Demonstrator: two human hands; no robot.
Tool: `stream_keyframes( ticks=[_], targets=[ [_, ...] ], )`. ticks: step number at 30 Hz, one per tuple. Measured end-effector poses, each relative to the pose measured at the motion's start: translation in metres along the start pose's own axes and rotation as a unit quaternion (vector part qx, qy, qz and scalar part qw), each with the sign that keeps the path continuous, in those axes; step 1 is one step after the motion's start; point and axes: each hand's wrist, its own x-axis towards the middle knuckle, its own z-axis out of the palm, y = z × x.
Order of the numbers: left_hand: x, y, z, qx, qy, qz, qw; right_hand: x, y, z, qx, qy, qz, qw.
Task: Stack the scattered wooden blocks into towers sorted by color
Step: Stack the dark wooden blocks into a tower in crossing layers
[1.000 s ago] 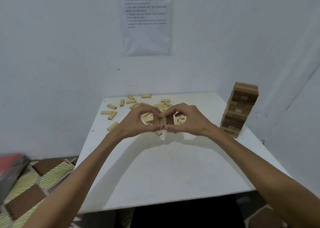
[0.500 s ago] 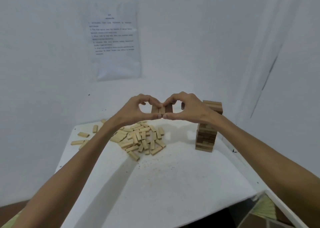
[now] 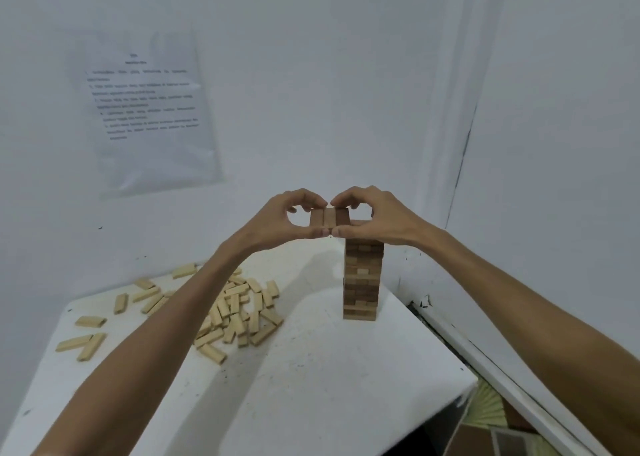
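While both arms reach out over the white tabletop, the left hand and the right hand together hold a short row of 3 brown wooden blocks set side by side. Thumbs press along the row's near underside and curled fingertips clamp its far edge, the 2 hands meeting tip to tip. This row hangs level with the top of the tall tower of mostly brown wooden blocks, just to its left; whether they touch is hidden by the right hand. That tower stands near the tabletop's far right corner. Left of it, pale wooden blocks lie heaped, with loose ones spreading toward the left edge.
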Motion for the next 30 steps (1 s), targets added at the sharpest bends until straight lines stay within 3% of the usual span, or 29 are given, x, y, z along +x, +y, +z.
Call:
stream_keyframes(
  ticks=[30],
  targets=[
    [0.049, -0.001, 0.056, -0.011, -0.057, -0.014, 0.998, -0.029, 0.050, -0.019, 0.012, 0.016, 0.084, 0.996]
  ],
)
